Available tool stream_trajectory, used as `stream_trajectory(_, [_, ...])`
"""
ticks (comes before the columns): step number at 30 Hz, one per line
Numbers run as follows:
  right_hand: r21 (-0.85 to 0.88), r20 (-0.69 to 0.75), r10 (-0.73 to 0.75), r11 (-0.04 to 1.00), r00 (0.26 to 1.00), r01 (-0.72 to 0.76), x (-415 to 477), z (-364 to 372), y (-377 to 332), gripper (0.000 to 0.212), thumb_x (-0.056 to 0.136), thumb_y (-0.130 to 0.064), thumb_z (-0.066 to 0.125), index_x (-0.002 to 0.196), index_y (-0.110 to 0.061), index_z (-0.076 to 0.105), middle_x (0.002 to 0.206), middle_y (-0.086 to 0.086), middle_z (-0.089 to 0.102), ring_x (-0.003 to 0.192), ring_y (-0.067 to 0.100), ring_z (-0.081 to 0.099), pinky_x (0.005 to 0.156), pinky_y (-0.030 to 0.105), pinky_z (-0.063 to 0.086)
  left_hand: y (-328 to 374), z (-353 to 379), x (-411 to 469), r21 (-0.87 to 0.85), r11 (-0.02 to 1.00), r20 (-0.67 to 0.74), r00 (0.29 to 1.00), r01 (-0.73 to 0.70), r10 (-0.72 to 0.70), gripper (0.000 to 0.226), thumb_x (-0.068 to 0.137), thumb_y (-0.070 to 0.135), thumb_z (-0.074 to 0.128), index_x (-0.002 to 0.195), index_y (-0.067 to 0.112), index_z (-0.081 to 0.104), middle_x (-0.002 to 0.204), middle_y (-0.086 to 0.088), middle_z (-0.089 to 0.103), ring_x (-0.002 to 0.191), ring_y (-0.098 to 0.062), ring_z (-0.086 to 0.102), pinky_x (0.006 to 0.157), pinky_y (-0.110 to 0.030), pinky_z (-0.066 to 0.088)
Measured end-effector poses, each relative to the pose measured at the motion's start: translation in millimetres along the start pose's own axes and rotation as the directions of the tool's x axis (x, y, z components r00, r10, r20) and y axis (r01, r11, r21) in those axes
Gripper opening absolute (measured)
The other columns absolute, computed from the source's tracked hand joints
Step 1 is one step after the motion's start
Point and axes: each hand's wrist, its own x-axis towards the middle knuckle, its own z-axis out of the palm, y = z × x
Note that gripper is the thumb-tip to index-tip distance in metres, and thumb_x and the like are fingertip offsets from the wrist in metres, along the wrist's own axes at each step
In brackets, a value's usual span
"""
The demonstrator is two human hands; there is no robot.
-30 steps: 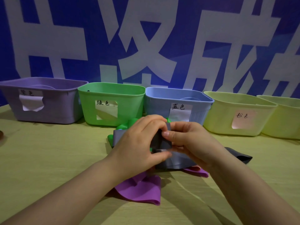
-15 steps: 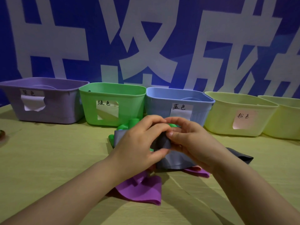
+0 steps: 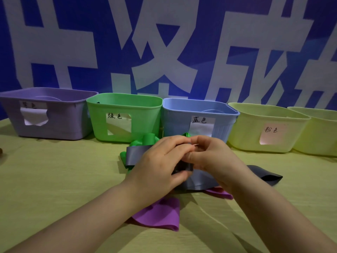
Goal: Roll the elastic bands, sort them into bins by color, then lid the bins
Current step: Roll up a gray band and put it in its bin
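My left hand (image 3: 160,165) and my right hand (image 3: 209,157) meet over a pile of bands at the table's middle, both pinching a partly rolled blue-grey band (image 3: 184,168). Its loose end (image 3: 137,154) trails left and another dark stretch (image 3: 264,174) lies to the right. A green band (image 3: 145,140) is bunched behind my hands. A purple band (image 3: 160,214) lies under my left wrist. Behind stand a purple bin (image 3: 60,123), a green bin (image 3: 142,115), a blue bin (image 3: 175,117) and a pale yellow bin (image 3: 246,132), each labelled.
A second pale yellow bin (image 3: 321,136) stands at the far right. A blue wall (image 3: 164,42) with large white characters rises behind the bins. The yellow-green table (image 3: 54,179) spreads to the left, and a small dark object (image 3: 1,152) sits at its left edge.
My hands have turned the blue-grey roll further, and my right hand's fingers have risen over the top of it. The bins and other bands stay put.
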Motion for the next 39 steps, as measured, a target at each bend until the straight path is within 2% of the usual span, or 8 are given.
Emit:
stream_trajectory(5, [0.096, 0.043, 0.041, 0.994, 0.998, -0.045, -1.2, -5.6, -4.0, 0.031, 0.080, 0.005, 0.063, 0.104, -0.013, 0.057, 0.087, 0.016, 0.062, 0.079, 0.021, 0.063, 0.065, 0.024, 0.054, -3.1, -2.5, -0.6, -0.090, 0.996, -0.005, 1.000, -0.021, 0.021, 0.050, 0.072, 0.030, 0.065, 0.118, 0.015, 0.050, 0.124, 0.003, 0.052, 0.116, -0.008, 0.046, 0.104, -0.010, 0.026])
stream_trajectory(9, [0.151, 0.096, 0.033, 0.987, 0.995, -0.048, -3.6, -5.6, -7.1, 0.030, 0.084, 0.008, 0.056, 0.101, -0.017, 0.056, 0.094, 0.022, 0.057, 0.088, 0.029, 0.060, 0.073, 0.033, 0.052, -5.5, -6.4, -1.7, -0.127, 0.992, -0.025, 1.000, 0.000, -0.003, 0.042, 0.070, 0.032, 0.065, 0.105, 0.017, 0.048, 0.121, 0.001, 0.056, 0.114, -0.007, 0.047, 0.102, -0.008, 0.027])
stream_trajectory(18, [0.284, 0.215, 0.066, 0.951, 0.974, -0.127, -1.2, -5.6, -4.8, 0.031, 0.090, 0.009, 0.044, 0.119, 0.003, 0.051, 0.095, 0.016, 0.058, 0.090, 0.024, 0.059, 0.077, 0.027, 0.054, -6.8, -6.9, -1.4, -0.095, 0.995, -0.022, 0.999, -0.033, 0.031, 0.038, 0.071, 0.024, 0.062, 0.106, 0.015, 0.049, 0.116, 0.001, 0.044, 0.102, -0.008, 0.050, 0.091, -0.006, 0.035])
stream_trajectory(21, [0.237, 0.216, 0.068, 0.964, 0.974, -0.120, -2.5, -5.7, -4.7, 0.030, 0.089, 0.006, 0.047, 0.119, 0.004, 0.051, 0.094, 0.013, 0.059, 0.093, 0.022, 0.058, 0.079, 0.025, 0.052, -7.6, -6.6, -1.1, -0.050, 0.997, -0.044, 0.998, -0.051, 0.049, 0.037, 0.070, 0.021, 0.063, 0.104, 0.013, 0.051, 0.114, 0.000, 0.047, 0.104, -0.010, 0.051, 0.095, -0.008, 0.033])
stream_trajectory(24, [0.194, 0.174, 0.056, 0.977, 0.983, -0.090, -4.5, -4.2, -5.5, 0.028, 0.085, 0.004, 0.056, 0.113, 0.002, 0.053, 0.092, 0.010, 0.061, 0.087, 0.017, 0.061, 0.071, 0.022, 0.055, -6.6, -6.2, -1.0, -0.027, 0.998, -0.057, 0.997, -0.062, 0.061, 0.037, 0.069, 0.020, 0.062, 0.104, 0.012, 0.051, 0.112, 0.000, 0.049, 0.104, -0.010, 0.051, 0.096, -0.008, 0.033])
stream_trajectory(29, [-0.079, -0.024, -0.008, 0.997, 1.000, 0.006, -0.3, -2.4, -1.3, 0.020, 0.074, -0.002, 0.071, 0.090, -0.011, 0.062, 0.089, 0.010, 0.059, 0.082, 0.018, 0.058, 0.074, 0.031, 0.055, -5.8, -2.3, -2.3, -0.030, 0.998, -0.056, 0.997, -0.053, 0.051, 0.038, 0.069, 0.019, 0.063, 0.105, 0.012, 0.051, 0.113, -0.001, 0.049, 0.104, -0.012, 0.053, 0.095, -0.012, 0.037])
stream_trajectory(34, [0.055, 0.026, 0.011, 0.998, 1.000, -0.013, 1.7, -7.3, -0.7, 0.027, 0.081, 0.008, 0.061, 0.099, -0.011, 0.058, 0.072, 0.003, 0.059, 0.072, 0.014, 0.060, 0.068, 0.024, 0.055, -5.8, -0.6, -1.5, -0.053, 0.998, -0.003, 0.999, -0.038, 0.038, 0.044, 0.073, 0.026, 0.062, 0.114, 0.017, 0.052, 0.120, 0.002, 0.046, 0.110, -0.009, 0.050, 0.100, -0.012, 0.034])
stream_trajectory(39, [0.127, 0.108, 0.043, 0.990, 0.993, -0.057, -0.3, -6.3, -2.7, 0.031, 0.086, 0.013, 0.049, 0.108, -0.008, 0.052, 0.078, 0.007, 0.060, 0.079, 0.016, 0.060, 0.069, 0.023, 0.054, -9.8, -5.2, -2.3, -0.047, 0.998, 0.050, 0.998, -0.044, 0.047, 0.048, 0.075, 0.030, 0.064, 0.119, 0.011, 0.060, 0.123, 0.000, 0.051, 0.114, -0.007, 0.048, 0.102, -0.011, 0.031])
